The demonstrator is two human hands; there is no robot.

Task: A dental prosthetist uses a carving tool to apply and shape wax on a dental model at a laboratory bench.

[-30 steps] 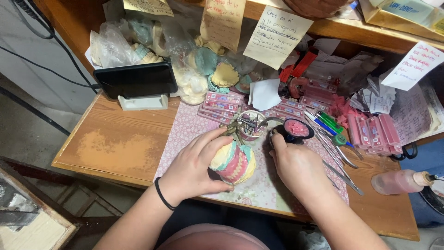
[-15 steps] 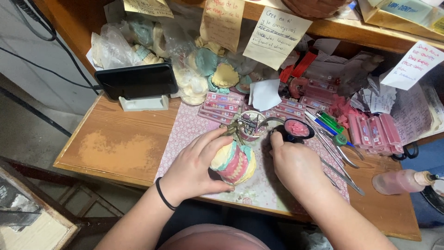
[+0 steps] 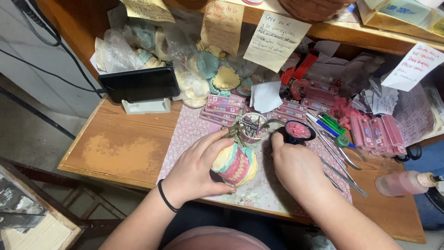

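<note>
My left hand (image 3: pixel 196 169) is wrapped around a dental model (image 3: pixel 237 165) with pink gums, pale yellow teeth and a green-blue base, held on the patterned pink mat (image 3: pixel 185 134). My right hand (image 3: pixel 296 169) rests just to the right of the model, fingers curled; whether it holds a small tool I cannot tell. Its fingertips lie near a small black dish of pink material (image 3: pixel 299 130). A small round cup (image 3: pixel 252 126) with metal bits stands behind the model.
A black phone (image 3: pixel 138 84) sits on a white stand at the back left. Bagged plaster casts (image 3: pixel 192 85), pink boxes (image 3: pixel 221 105), metal instruments (image 3: pixel 340 159), pens, paper notes and a pink squeeze bottle (image 3: pixel 401 183) crowd the wooden desk (image 3: pixel 115 148).
</note>
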